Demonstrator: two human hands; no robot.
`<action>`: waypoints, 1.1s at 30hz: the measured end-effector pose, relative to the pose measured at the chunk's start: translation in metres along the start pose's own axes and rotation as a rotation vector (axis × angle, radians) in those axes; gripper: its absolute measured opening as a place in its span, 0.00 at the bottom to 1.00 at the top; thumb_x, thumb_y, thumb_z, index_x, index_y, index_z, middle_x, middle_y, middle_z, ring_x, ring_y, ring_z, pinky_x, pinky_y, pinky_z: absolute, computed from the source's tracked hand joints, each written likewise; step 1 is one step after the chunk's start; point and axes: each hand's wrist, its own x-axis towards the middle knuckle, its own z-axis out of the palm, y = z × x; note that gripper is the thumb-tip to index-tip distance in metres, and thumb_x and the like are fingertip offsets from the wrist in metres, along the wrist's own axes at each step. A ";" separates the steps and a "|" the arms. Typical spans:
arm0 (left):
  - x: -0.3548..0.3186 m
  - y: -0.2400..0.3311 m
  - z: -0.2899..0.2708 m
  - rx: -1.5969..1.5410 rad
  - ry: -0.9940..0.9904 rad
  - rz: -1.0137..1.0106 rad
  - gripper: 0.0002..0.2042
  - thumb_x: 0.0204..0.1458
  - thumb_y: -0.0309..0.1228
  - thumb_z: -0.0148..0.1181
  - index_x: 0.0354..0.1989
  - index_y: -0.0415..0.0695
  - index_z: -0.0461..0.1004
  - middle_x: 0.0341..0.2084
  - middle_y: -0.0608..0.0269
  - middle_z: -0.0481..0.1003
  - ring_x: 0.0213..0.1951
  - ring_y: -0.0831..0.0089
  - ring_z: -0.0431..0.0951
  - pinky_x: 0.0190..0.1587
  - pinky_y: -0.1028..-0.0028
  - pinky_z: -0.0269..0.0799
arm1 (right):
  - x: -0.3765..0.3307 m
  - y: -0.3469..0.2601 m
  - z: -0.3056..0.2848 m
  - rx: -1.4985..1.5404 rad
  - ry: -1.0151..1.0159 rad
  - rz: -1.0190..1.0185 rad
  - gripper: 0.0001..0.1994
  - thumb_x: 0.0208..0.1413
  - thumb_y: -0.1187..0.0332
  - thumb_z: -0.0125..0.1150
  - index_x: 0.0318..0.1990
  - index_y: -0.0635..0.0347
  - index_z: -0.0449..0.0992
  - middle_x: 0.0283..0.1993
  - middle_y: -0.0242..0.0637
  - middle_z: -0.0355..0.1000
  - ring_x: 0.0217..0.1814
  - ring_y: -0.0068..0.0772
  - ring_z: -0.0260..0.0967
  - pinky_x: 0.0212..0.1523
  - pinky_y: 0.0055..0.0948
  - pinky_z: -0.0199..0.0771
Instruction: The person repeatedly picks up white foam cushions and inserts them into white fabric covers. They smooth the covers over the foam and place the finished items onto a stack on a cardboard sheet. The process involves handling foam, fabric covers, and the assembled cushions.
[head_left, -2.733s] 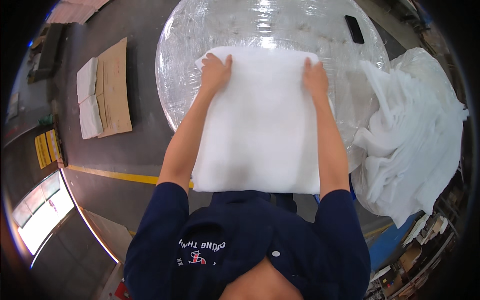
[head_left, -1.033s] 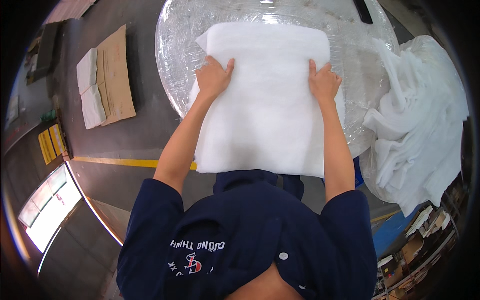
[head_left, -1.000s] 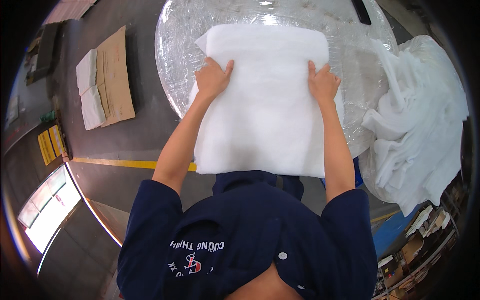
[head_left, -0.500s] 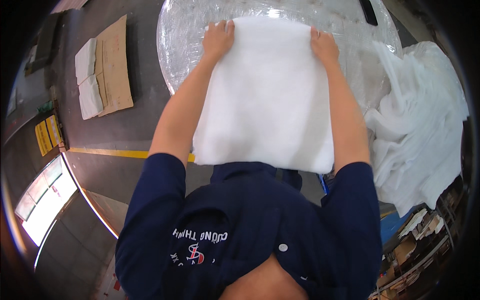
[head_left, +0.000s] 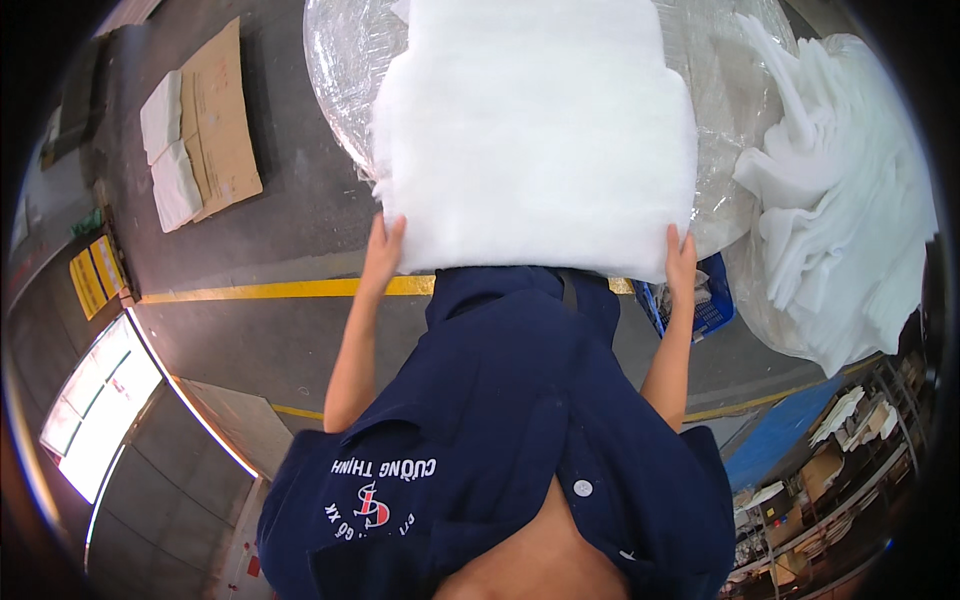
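Note:
A thick white sheet of soft wadding point(head_left: 530, 150) lies over a large bundle wrapped in clear plastic film point(head_left: 335, 85), its near edge reaching my waist. At the sheet's near left corner, my left hand point(head_left: 381, 255) is closed on the edge. My right hand point(head_left: 681, 262) grips the near right corner in the same way. Some fingers of both hands are hidden at the sheet's edge. The far end of the sheet runs out of the top of the picture.
A heap of loose white wadding point(head_left: 835, 210) sits at the right. Below the bundle, near my right hand, is a blue plastic basket point(head_left: 715, 305). Flat cardboard point(head_left: 225, 120) with white folded pieces point(head_left: 170, 150) lies at the left. A yellow line point(head_left: 250, 292) crosses the grey floor.
Both hands have come back from the sheet's far edge to its near corners. The sheet now stretches farther away over the bundle. The dark phone-like object at the top is no longer visible.

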 end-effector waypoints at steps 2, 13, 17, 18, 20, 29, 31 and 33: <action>-0.032 -0.016 0.003 0.109 0.044 -0.042 0.25 0.56 0.45 0.61 0.48 0.34 0.64 0.44 0.51 0.70 0.46 0.67 0.70 0.51 0.68 0.66 | -0.023 0.016 -0.008 0.049 0.018 0.101 0.28 0.59 0.52 0.61 0.53 0.71 0.68 0.49 0.47 0.71 0.52 0.39 0.68 0.54 0.34 0.65; -0.073 -0.015 -0.021 -0.336 -0.136 -0.148 0.24 0.50 0.30 0.69 0.52 0.32 0.68 0.33 0.55 0.79 0.33 0.75 0.79 0.37 0.75 0.76 | -0.056 0.057 -0.039 0.437 -0.353 0.232 0.27 0.50 0.60 0.73 0.50 0.70 0.70 0.42 0.41 0.76 0.42 0.27 0.74 0.44 0.28 0.74; -0.079 -0.022 -0.043 -0.390 -0.293 -0.257 0.18 0.50 0.27 0.68 0.47 0.30 0.74 0.36 0.57 0.80 0.36 0.75 0.80 0.40 0.76 0.75 | -0.058 0.065 -0.054 0.452 -0.516 0.222 0.21 0.47 0.67 0.74 0.47 0.68 0.75 0.43 0.38 0.77 0.43 0.29 0.75 0.48 0.31 0.74; -0.078 -0.030 -0.044 -0.319 -0.290 -0.234 0.16 0.50 0.27 0.68 0.45 0.31 0.76 0.35 0.59 0.80 0.35 0.77 0.79 0.39 0.76 0.74 | -0.056 0.063 -0.050 0.410 -0.500 0.223 0.18 0.49 0.66 0.72 0.43 0.70 0.77 0.40 0.37 0.78 0.40 0.28 0.75 0.46 0.30 0.73; -0.073 -0.049 -0.039 -0.182 -0.295 -0.193 0.13 0.50 0.28 0.68 0.40 0.33 0.79 0.33 0.63 0.80 0.33 0.79 0.77 0.38 0.78 0.73 | -0.050 0.067 -0.041 0.170 -0.416 0.146 0.16 0.50 0.66 0.72 0.41 0.69 0.78 0.37 0.35 0.78 0.38 0.25 0.74 0.43 0.29 0.73; -0.069 -0.081 0.024 0.063 0.362 0.051 0.18 0.51 0.32 0.66 0.46 0.34 0.71 0.37 0.60 0.72 0.36 0.76 0.71 0.35 0.75 0.69 | -0.063 0.090 0.017 -0.389 0.464 -0.168 0.29 0.48 0.48 0.69 0.43 0.70 0.73 0.39 0.50 0.72 0.42 0.38 0.68 0.35 0.36 0.70; -0.088 -0.078 0.039 0.230 0.614 -0.043 0.24 0.51 0.33 0.64 0.52 0.34 0.63 0.45 0.55 0.66 0.42 0.71 0.69 0.38 0.73 0.71 | -0.087 0.098 0.020 -0.232 0.501 0.036 0.31 0.53 0.51 0.65 0.53 0.71 0.65 0.46 0.53 0.67 0.47 0.44 0.66 0.42 0.38 0.72; -0.119 -0.044 0.042 -0.443 0.360 -0.329 0.20 0.58 0.32 0.56 0.54 0.36 0.60 0.46 0.52 0.65 0.48 0.64 0.68 0.48 0.65 0.72 | -0.123 0.076 0.042 0.195 0.408 0.337 0.28 0.57 0.56 0.62 0.55 0.71 0.62 0.50 0.55 0.65 0.49 0.50 0.69 0.47 0.40 0.73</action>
